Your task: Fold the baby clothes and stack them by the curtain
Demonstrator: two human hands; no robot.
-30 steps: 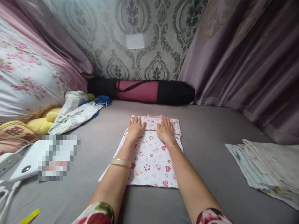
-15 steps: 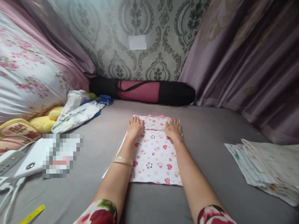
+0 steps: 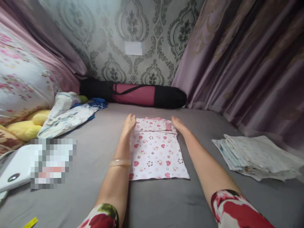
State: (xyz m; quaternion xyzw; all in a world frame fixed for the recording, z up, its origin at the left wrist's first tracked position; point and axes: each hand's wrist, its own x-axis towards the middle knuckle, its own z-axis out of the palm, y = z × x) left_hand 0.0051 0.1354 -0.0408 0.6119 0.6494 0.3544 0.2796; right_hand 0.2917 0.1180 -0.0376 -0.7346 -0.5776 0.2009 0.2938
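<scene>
We have the printed shirt lying flat on the grey sheet, straight in front of us and between our two arms. White with red hearts and small flowers, it has a folded band across its far end, a pink patch near the band's right end and a bit of pink trim at the far edge. Our left hand is at the far left corner of the shirt, and our right hand is at the far right corner; both are turned edge-on, so we cannot tell whether either one grips the cloth or only rests against it. A pale bangle circles our left forearm. Well off to the right we see a stack of folded cloths. To the left lie rumpled clothes and a white device. Beyond the shirt, a long black and dark pink bag lies along the wall.
</scene>
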